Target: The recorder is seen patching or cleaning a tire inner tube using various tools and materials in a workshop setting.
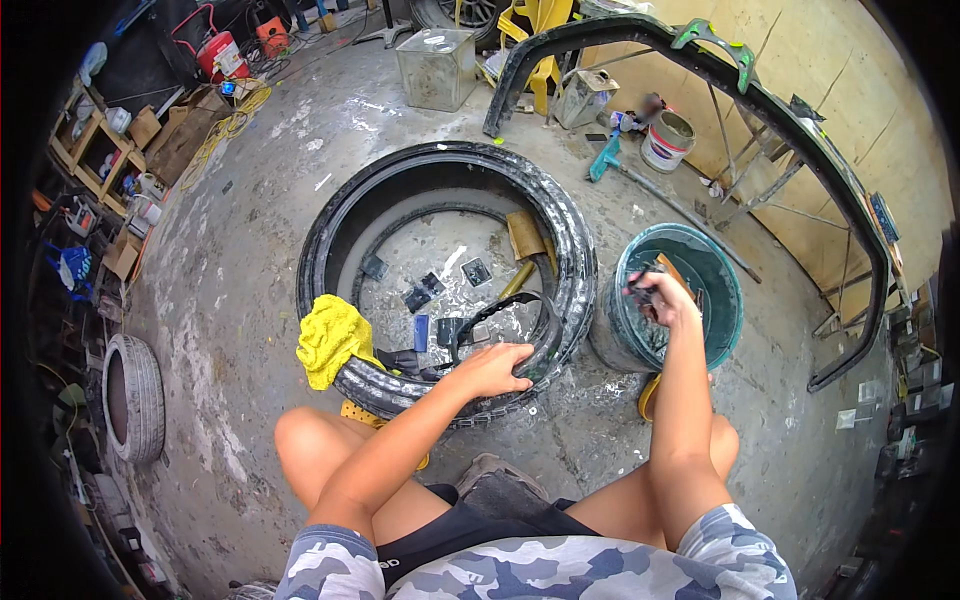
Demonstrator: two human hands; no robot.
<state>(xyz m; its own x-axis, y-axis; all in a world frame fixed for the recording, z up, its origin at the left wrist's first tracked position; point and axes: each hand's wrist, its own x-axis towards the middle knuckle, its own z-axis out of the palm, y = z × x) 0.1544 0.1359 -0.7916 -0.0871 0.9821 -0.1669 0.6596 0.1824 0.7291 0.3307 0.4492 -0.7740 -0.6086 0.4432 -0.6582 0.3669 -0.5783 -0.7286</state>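
A black tire (575,215) lies flat on the floor before my knees. My left hand (493,368) is over its near right rim, thumb and fingers closed on a thin black curved strip (548,318) that arcs over the opening. To the right, my right hand (660,298) is inside the top of a teal bucket (625,245), its fingers closed round something small and dark, too hidden to name. A yellow cloth (335,340) drapes over the tire's left side. Inside the tire lie several dark square pieces (476,271), a blue block (421,332) and a brown piece (524,236).
A large black arch-shaped panel (845,190) rests on a metal stand at the right. Behind the bucket lie a teal-headed brush (605,158) and a white paint pail (667,140). A square tin (437,70) stands farther back; another tire (135,398) is at left.
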